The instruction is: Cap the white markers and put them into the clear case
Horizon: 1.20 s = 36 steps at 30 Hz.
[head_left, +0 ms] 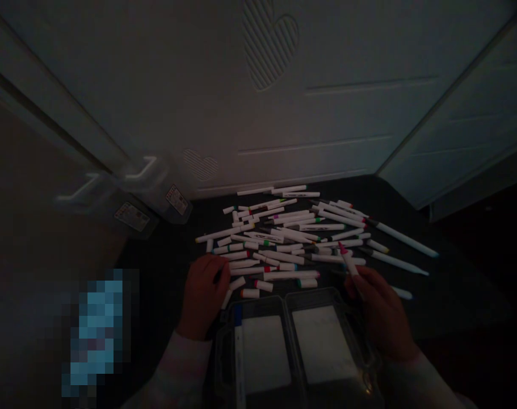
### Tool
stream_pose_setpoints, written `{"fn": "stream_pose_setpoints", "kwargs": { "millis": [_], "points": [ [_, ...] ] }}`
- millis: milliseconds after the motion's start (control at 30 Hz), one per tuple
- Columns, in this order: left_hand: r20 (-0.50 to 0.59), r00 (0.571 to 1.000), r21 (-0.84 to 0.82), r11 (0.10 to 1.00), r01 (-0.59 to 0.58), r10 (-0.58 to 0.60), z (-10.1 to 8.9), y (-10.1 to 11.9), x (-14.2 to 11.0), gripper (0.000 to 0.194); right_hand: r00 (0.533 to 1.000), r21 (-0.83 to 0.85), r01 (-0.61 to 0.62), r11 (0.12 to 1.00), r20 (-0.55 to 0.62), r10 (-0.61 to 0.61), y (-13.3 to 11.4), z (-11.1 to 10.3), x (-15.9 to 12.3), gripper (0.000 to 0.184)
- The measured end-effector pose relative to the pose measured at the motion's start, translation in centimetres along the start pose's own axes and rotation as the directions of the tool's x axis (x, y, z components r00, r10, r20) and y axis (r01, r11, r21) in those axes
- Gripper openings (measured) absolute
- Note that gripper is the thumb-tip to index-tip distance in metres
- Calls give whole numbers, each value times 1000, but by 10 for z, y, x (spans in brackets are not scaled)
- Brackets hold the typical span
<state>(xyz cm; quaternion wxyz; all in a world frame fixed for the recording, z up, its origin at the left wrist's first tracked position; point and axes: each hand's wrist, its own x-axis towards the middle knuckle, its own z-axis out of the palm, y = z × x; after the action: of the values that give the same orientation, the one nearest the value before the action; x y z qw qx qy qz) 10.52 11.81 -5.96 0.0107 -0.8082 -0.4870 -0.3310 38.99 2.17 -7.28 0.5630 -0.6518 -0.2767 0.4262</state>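
In the head view, the only one given, a marker (348, 262) is pinched by the fingers of the right hand (383, 318), with its pink end pointed up and away, over the near right edge of a loose spread of markers (286, 257). Whether this end is a cap or a bare nib cannot be told in such dim light, so it should not be touched or brushed against the others. The left hand (205, 292) is seen curled at the left edge of the spread; whether anything is gripped by its bent fingers cannot be told. It would be best moved softly there, because the short caps (250, 293) nearby could be rolled easily. Just in front, an open clear case (295, 346) is placed, in which a blue-ended marker (239, 352) is laid along the left side. Over its raised rim, a marker should be carried with a little height and a light pinch at mid-barrel.
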Motion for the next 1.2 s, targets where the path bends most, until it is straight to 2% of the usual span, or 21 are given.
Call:
{"fn": "stream_pose_setpoints", "kwargs": {
  "millis": [167,567,700,1200],
  "points": [
    [6,1000,15,1000,8,-8,1,-1,-1,16,999,25,-53,998,-1,54,1,-2,0,26],
    [-13,1000,-24,1000,19,-19,1,-1,-2,15,1000,-19,-17,1000,-6,17,-3,1,0,27],
    [-19,1000,-25,1000,12,-12,1,-1,-2,15,1000,20,-2,1000,6,2,0,0,1,25],
    [-21,1000,-8,1000,-3,3,0,-1,-2,14,1000,-8,-14,1000,-20,14,2,-2,0,28]
  ]
}}
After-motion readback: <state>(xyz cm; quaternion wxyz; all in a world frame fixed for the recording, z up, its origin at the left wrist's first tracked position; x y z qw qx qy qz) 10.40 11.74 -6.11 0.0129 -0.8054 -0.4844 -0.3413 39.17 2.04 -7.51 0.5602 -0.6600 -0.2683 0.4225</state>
